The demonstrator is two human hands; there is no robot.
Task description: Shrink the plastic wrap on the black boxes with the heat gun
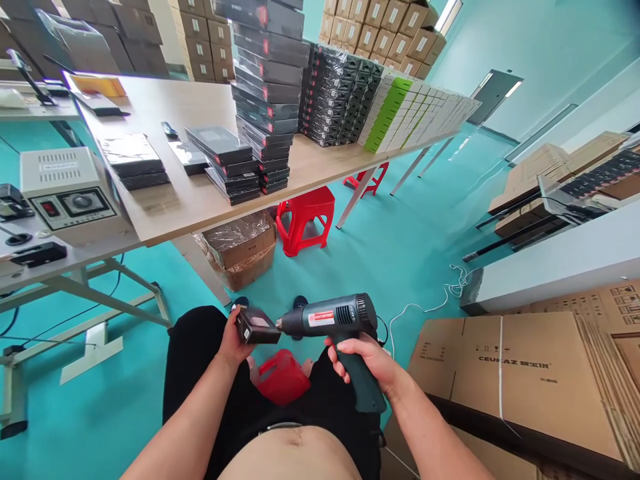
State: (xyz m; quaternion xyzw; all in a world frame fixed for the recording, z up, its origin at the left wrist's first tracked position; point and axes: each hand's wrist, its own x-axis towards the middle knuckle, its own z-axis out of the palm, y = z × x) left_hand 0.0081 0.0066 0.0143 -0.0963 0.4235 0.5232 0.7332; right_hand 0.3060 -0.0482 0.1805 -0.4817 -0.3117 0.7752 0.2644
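My left hand (234, 341) grips a small black box (257, 325) by its left end, above my lap. A dark green heat gun (345, 319) with a red and white label is in my right hand (364, 360), fingers around its handle. Its nozzle points left and sits right at the box's right end; I cannot tell if they touch. The gun's trigger is hidden by my fingers. Below the two hands, the red stool seat (283, 379) shows between my legs.
Ahead, a wooden table (310, 163) carries tall stacks of black boxes (270, 87) and white boxes (425, 110). A grey machine (70, 193) stands at left. Red stools (306, 217) and an open carton (240, 250) are underneath. Flattened cartons (515, 373) lie at right, near a white cable (425, 310).
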